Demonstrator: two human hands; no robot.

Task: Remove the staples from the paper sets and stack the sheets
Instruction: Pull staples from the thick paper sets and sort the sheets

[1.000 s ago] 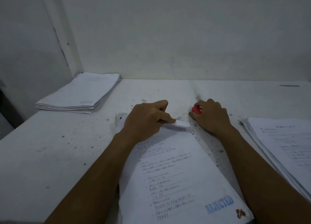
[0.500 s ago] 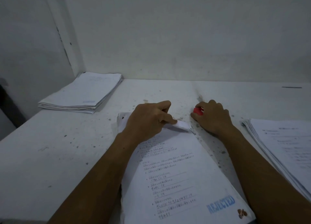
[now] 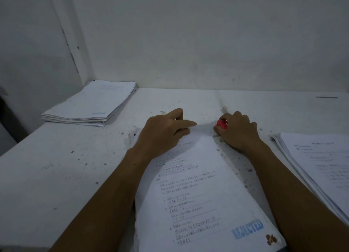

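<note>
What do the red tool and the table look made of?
Red tool: probably glossy plastic, judging by its even bright colour; mostly hidden in the right hand. Table: hard, matt white surface, maybe painted or laminated; scuffed, with dark specks.

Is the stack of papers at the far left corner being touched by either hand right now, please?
No, both hands work at the near paper set, away from that stack.
</note>
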